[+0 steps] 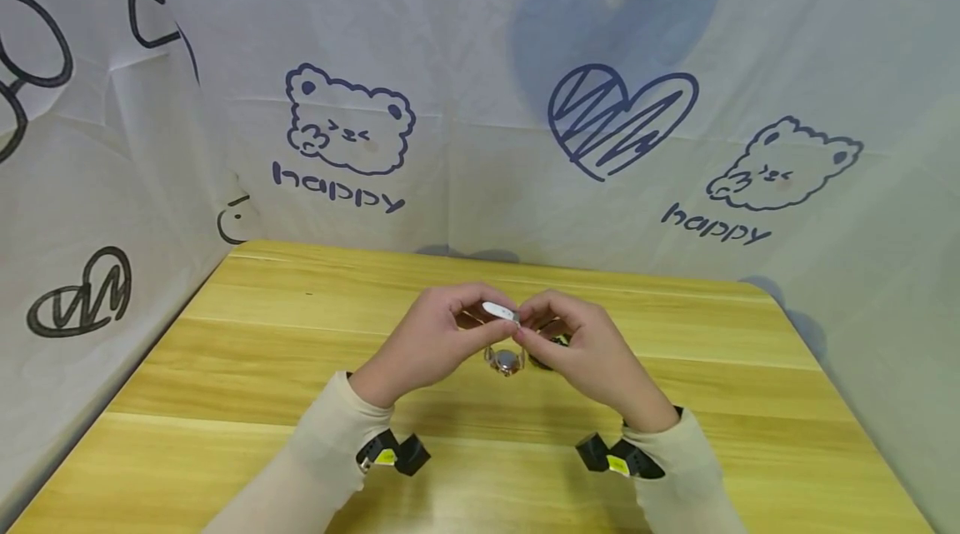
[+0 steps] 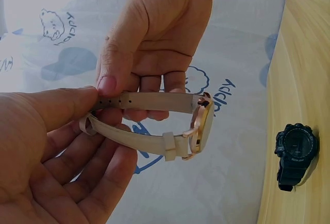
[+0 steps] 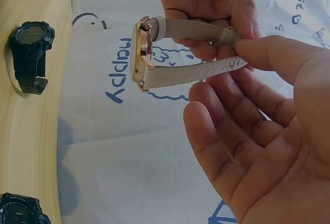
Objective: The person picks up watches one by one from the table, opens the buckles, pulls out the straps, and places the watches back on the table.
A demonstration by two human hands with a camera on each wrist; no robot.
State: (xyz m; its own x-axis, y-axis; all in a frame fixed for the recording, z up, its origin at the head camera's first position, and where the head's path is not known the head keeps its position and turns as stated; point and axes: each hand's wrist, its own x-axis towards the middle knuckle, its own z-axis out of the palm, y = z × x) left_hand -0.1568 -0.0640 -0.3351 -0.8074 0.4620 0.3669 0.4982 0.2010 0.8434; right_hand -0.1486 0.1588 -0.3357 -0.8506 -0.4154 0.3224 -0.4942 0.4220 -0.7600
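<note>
A wristwatch point(image 1: 507, 362) with a rose-gold case and a pale beige strap hangs below both hands, clear of the table. My left hand point(image 1: 438, 338) pinches one end of the strap point(image 2: 139, 138) between thumb and fingers. From the other side my right hand point(image 1: 588, 346) pinches at the strap ends too, its fingertips meeting those of the left. In the right wrist view, the strap halves run side by side from the case point(image 3: 141, 56) to the fingertips. Keeper loops point(image 3: 228, 36) sit on one half. Fingers cover the buckle area.
A black digital watch point(image 2: 298, 149) lies on the wooden table point(image 1: 300, 426). Another black watch point(image 3: 20, 211) shows at the corner of the right wrist view. Behind the table hangs a white cloth point(image 1: 480, 209) with blue drawings.
</note>
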